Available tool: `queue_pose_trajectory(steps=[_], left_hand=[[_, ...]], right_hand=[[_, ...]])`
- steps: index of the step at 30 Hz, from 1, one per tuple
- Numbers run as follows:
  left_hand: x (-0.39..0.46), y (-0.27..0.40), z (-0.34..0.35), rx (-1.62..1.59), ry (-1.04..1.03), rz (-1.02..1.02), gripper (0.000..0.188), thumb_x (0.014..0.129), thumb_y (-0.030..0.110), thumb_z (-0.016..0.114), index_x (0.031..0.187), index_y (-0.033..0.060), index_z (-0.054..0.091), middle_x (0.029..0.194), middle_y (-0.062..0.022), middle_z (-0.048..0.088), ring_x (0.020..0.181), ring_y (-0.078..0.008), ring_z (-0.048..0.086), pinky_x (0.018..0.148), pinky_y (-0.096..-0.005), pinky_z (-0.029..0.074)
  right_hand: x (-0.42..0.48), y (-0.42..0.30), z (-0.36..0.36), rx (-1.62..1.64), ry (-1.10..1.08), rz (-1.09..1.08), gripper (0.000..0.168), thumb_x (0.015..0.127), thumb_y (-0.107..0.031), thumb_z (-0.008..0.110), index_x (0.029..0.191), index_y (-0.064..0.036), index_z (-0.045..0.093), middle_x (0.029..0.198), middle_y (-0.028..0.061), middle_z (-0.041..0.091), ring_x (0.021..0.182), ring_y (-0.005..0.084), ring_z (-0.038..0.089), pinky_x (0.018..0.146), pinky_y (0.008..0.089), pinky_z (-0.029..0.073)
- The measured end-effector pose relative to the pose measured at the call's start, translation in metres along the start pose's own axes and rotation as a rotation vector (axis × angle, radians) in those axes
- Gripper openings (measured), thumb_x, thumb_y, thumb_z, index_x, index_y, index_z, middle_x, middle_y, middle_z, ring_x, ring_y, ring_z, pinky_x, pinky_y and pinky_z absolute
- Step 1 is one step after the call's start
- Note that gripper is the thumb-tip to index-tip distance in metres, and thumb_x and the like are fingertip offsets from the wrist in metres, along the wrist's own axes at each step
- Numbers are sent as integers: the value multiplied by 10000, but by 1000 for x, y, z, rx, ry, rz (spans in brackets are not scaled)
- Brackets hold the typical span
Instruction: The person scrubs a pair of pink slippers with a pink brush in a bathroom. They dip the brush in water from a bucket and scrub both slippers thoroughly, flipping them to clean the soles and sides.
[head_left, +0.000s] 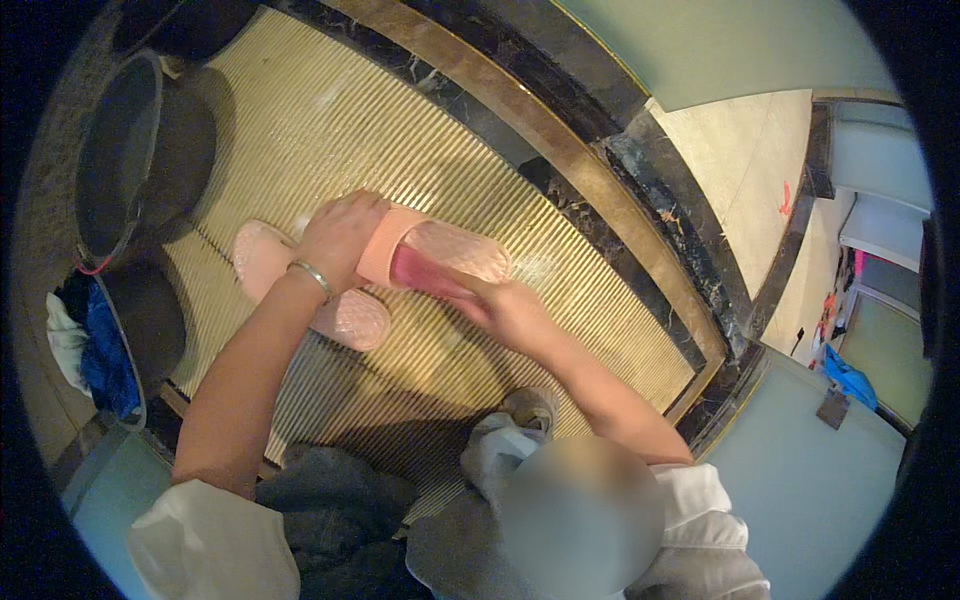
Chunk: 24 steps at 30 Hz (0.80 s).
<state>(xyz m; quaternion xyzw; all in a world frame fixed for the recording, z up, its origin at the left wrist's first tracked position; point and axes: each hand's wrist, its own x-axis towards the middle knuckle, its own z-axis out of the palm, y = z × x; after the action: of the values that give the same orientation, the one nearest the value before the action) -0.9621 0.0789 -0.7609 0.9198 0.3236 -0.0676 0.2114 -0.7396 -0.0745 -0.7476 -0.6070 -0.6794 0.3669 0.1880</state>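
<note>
A pink slide slipper (457, 247) with a ribbed strap (381, 247) is in front of me above the ridged floor. My left hand (341, 236), with a bangle at the wrist, grips it at the toe end beside the strap. In my right hand (517, 315) is a dark pink piece, apparently cloth (431, 274), which reaches to the strap's opening. Its far end is hidden by the strap. The matching slipper (356, 322) lies sole down on the floor, partly covered by my left hand and wrist.
Yellowish ridged flooring (315, 112) runs up to a dark marble border (480, 112). To the left stand a dark bucket (120, 157) and another container (161, 315) with blue and white cloth (112, 352). A frosted panel (810, 450) is at right; my shoe (531, 411) is below.
</note>
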Motion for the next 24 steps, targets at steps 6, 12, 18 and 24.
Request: queue_pose_trajectory(steps=[6, 12, 18, 24], left_hand=[[2, -4, 0, -62, -9, 35, 823, 543, 225, 853, 1253, 76, 467, 1292, -116, 482, 1234, -295, 439, 1028, -387, 372], [11, 6, -8, -45, -2, 2, 815, 562, 247, 842, 1266, 98, 460, 1286, -115, 490, 1229, -300, 447, 1034, -396, 368], [0, -4, 4, -75, 46, 0, 835, 561, 248, 838, 1282, 102, 442, 1292, -110, 487, 1236, -294, 442, 1038, -406, 361], [7, 6, -7, -31, -41, -30, 869, 539, 203, 848, 1295, 99, 432, 1303, -97, 479, 1244, -297, 433, 1046, -403, 354]], right_hand=[[-64, 21, -37, -31, -82, 227, 407, 888, -306, 602, 1284, -224, 554, 627, 145, 622, 535, 317, 616, 520, 428, 515], [33, -15, 27, -32, 6, 50, 272, 875, -315, 596, 1048, -108, 629, 782, 183, 660, 695, 374, 637, 648, 473, 504], [-74, 41, -37, -20, 68, 210, 444, 862, -277, 646, 1290, -194, 562, 599, 142, 612, 497, 271, 623, 486, 399, 518], [-3, 3, 9, -175, 40, 179, 390, 829, -310, 656, 1180, -145, 615, 711, 152, 655, 620, 319, 646, 555, 432, 516]])
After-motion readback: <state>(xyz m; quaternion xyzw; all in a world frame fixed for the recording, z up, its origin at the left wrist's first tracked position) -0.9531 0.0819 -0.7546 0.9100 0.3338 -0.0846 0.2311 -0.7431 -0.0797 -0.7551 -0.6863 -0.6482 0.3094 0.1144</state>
